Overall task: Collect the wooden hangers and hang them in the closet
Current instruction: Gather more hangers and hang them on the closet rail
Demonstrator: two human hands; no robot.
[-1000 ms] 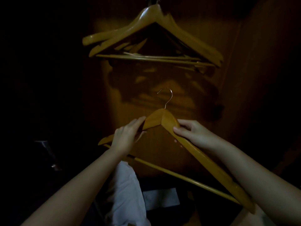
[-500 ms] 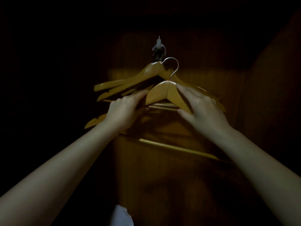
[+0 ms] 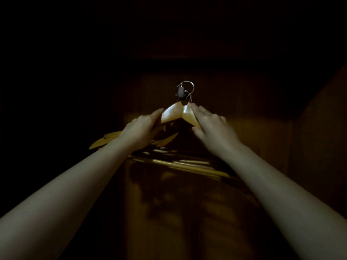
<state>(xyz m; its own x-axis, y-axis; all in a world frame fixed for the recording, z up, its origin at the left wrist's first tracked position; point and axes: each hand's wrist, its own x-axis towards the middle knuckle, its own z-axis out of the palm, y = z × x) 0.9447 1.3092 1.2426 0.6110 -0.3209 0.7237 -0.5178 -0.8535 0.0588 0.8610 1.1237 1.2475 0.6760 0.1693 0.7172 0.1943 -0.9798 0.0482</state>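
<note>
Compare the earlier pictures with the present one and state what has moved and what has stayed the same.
The wooden hanger has been lifted from low in the closet up to the small peg; its metal hook now sits at the peg, over the hangers already there. The left hand and right hand rose with it. Both keep hold of its shoulders, and the hung hangers stayed put.

We count two hands, the left hand [image 3: 139,128] and the right hand [image 3: 210,126]. Of the wooden hangers [image 3: 174,114] we see several bunched together, too dark and overlapped to number exactly
</note>
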